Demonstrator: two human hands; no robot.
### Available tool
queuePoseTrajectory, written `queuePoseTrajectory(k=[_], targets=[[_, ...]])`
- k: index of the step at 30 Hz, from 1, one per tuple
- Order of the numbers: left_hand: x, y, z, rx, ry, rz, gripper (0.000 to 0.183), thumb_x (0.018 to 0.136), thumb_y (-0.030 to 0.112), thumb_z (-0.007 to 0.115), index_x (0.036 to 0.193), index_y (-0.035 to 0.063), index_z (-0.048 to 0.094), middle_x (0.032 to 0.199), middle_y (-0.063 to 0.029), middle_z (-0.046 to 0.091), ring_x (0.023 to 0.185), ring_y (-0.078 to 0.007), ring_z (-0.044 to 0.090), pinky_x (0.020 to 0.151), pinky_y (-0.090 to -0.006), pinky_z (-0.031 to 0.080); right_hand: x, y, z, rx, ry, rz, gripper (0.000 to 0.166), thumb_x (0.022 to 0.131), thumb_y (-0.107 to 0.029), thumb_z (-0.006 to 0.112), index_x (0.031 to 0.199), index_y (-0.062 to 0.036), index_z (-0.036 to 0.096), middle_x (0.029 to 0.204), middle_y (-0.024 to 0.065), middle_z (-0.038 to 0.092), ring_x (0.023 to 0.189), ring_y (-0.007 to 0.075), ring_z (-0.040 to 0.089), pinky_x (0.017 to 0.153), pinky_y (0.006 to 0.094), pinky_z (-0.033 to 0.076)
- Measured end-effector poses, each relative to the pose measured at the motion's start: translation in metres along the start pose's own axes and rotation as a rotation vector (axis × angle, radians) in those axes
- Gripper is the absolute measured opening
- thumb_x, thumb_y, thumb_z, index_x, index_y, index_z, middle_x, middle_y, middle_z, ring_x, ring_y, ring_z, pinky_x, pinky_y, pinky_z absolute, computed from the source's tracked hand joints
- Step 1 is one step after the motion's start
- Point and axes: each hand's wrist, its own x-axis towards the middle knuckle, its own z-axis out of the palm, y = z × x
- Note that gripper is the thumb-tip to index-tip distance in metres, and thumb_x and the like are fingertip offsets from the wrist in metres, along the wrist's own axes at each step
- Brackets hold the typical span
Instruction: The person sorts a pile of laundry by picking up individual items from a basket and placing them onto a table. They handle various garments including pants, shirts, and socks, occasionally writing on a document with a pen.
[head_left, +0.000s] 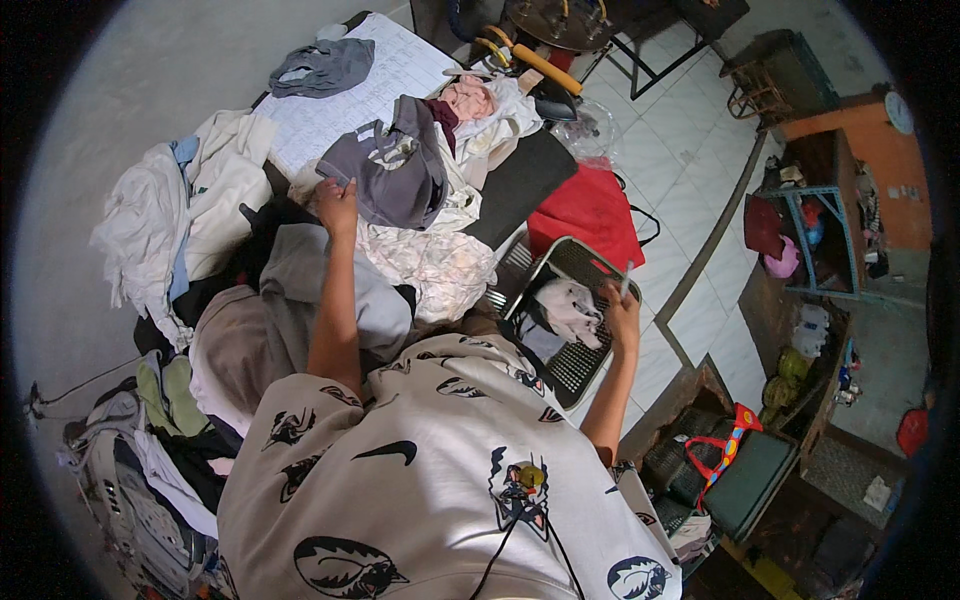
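My left hand (336, 206) pinches the edge of a dark grey garment (401, 169), which lies bunched on a pile of clothes. Below that garment is a crumpled pale floral cloth (435, 266). On the right, my right hand (621, 319) is at the rim of a dark perforated plastic basket (577, 375). A slim whitish stick-like object (627, 276) pokes up from its fingers; what it is I cannot tell. Inside the basket lie a pale crumpled garment (568, 309) and a greyish cloth (538, 336).
White garments (225, 161) lie at the left, and a small grey garment (322, 67) rests on a patterned white sheet (405, 56). An iron (553, 101) stands beyond the pile. A red bag (585, 210) adjoins the basket. Shelves (806, 232) stand far right.
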Motion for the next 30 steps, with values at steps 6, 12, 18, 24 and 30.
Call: queuePoseTrajectory(k=[6, 12, 18, 24, 30], targets=[[-0.047, 0.143, -0.043, -0.742, -0.299, -0.151, 0.043, 0.074, 0.018, 0.065, 0.108, 0.0030, 0.042, 0.084, -0.0072, 0.057, 0.069, -0.0117, 0.052, 0.057, -0.0227, 0.042, -0.030, -0.088, 0.094, 0.216, -0.346, -0.445, 0.031, 0.078, -0.007, 0.059, 0.108, -0.0017, 0.054, 0.102, 0.0035, 0.058, 0.091, 0.0121, 0.052, 0.081, 0.0238, 0.039], [-0.169, 0.277, -0.083, -1.071, -1.073, 0.227, 0.027, 0.081, 0.005, 0.055, 0.105, 0.0038, 0.041, 0.095, -0.0018, 0.048, 0.086, -0.0090, 0.050, 0.076, -0.0232, 0.041, -0.066, -0.148, 0.097, 0.339, -0.319, -0.577, 0.056, 0.070, -0.014, 0.064, 0.121, -0.0008, 0.044, 0.118, 0.0114, 0.049, 0.106, 0.0184, 0.047, 0.092, 0.0305, 0.035], [-0.168, 0.270, -0.074, -0.942, -1.112, 0.453, 0.029, 0.087, 0.009, 0.048, 0.112, -0.0005, 0.038, 0.086, -0.0072, 0.059, 0.083, -0.0114, 0.055, 0.077, -0.0252, 0.041, -0.084, -0.175, -0.001, 0.610, 0.515, -0.823, 0.030, 0.075, -0.016, 0.055, 0.101, -0.0006, 0.051, 0.105, 0.0101, 0.051, 0.095, 0.0219, 0.052, 0.085, 0.0350, 0.043], [-0.099, 0.157, 0.002, 0.075, -0.549, 0.528, 0.019, 0.070, 0.009, 0.059, 0.089, 0.0044, 0.055, 0.088, -0.0151, 0.056, 0.085, -0.0339, 0.053, 0.076, -0.0405, 0.041, -0.092, -0.163, -0.069, 0.501, 0.653, -0.835, 0.025, 0.085, -0.012, 0.039, 0.105, -0.0021, 0.050, 0.101, 0.0147, 0.055, 0.091, 0.0238, 0.056, 0.079, 0.0347, 0.049], [-0.096, 0.089, 0.015, 0.120, -0.475, 0.653, 0.023, 0.069, 0.012, 0.063, 0.091, 0.0074, 0.056, 0.090, -0.0118, 0.054, 0.091, -0.0310, 0.049, 0.080, -0.0378, 0.038, -0.010, -0.037, -0.040, -0.093, 0.643, -0.475, 0.040, 0.070, 0.005, 0.046, 0.110, 0.0013, 0.050, 0.099, 0.0148, 0.057, 0.087, 0.0196, 0.056, 0.078, 0.0292, 0.044]])
